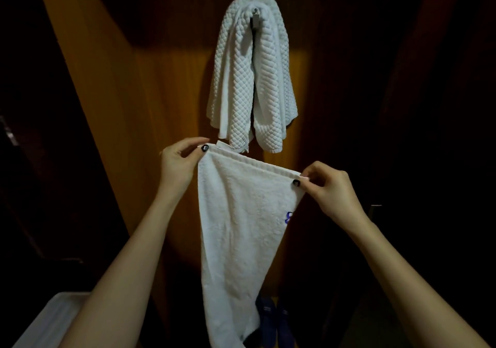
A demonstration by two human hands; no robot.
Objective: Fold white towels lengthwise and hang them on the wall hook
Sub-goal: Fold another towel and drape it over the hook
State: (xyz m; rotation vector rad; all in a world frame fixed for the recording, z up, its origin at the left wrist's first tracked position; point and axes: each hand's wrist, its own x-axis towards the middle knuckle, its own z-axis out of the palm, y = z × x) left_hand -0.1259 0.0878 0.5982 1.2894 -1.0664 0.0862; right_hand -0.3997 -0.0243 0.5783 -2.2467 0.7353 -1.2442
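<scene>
Left hand, right hand each pinch top corner of plain towel — likely soft, light, floppy; grip hem corners.

Two towels, one hook, two hands

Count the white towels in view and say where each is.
2. A quilted towel hangs on the wall hook; a plain towel is pinched at its top corners by the left hand and right hand. Another may hide behind the quilted one.
</scene>
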